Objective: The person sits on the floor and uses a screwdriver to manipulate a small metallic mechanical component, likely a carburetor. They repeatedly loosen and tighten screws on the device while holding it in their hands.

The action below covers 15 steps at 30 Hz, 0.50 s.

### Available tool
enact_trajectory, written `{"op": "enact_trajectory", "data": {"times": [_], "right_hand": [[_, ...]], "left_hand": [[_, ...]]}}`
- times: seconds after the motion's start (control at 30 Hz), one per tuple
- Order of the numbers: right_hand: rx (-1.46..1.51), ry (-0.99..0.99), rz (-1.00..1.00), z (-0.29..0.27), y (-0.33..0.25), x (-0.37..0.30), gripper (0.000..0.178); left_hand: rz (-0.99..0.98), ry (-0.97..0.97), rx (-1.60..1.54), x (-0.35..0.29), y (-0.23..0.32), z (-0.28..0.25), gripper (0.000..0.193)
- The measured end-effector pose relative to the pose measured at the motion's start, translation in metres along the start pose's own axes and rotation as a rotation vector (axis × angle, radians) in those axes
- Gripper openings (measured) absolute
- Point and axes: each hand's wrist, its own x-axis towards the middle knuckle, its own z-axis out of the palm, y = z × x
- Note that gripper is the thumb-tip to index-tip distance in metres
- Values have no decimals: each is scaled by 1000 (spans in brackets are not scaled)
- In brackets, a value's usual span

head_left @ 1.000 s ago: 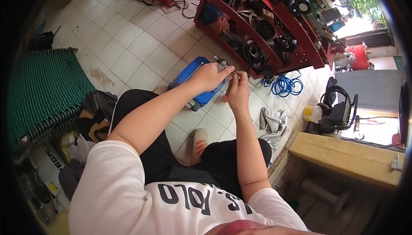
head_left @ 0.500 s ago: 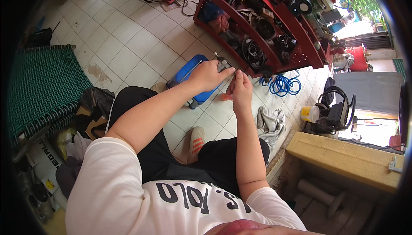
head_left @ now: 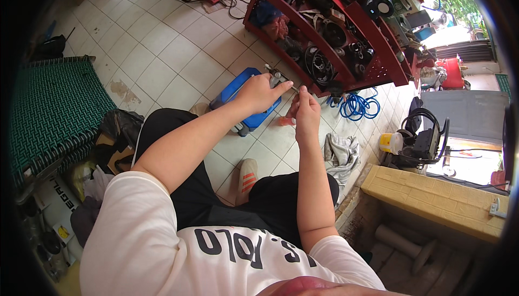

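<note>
My left hand [head_left: 256,95] is closed around a small grey metal part [head_left: 277,75], which sticks out past the fingers. A thin dark rod [head_left: 294,87] runs between my left thumb and the fingertips of my right hand [head_left: 307,113]. My right hand is closed, its thumb and forefinger pinching the rod's end. A reddish-orange thing with a whitish tip [head_left: 286,121] shows beside the right hand; I cannot make out its kind or whether the hand touches it. Below my left hand, a blue-topped box-like thing [head_left: 226,87] with dark edges stands on the floor, partly covered by that hand.
A red metal rack [head_left: 338,44] full of parts stands ahead to the right. A coiled blue hose [head_left: 359,107] and a grey cloth [head_left: 341,155] lie on the tiles. On the left is a green woven cot [head_left: 65,101]; a yellow ledge [head_left: 432,201] is at right.
My right hand has drawn slightly away from the left, and the rod between them now shows. The whitish tip by the right hand has come into sight.
</note>
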Motion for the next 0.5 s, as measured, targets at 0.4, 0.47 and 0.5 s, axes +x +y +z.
{"op": "enact_trajectory", "data": {"times": [0.4,0.47,0.5], "right_hand": [[3,-104,-127,-3,8,2,21],[22,-120,-152,-4,8,3,19],[30,-127,-162,-5,7,3,18]], "left_hand": [[19,5,-24,-1,-2,1,48],[-29,-28,-71,-2,2,0,48],[-77,-58,-108,-3,5,-1,48]]}}
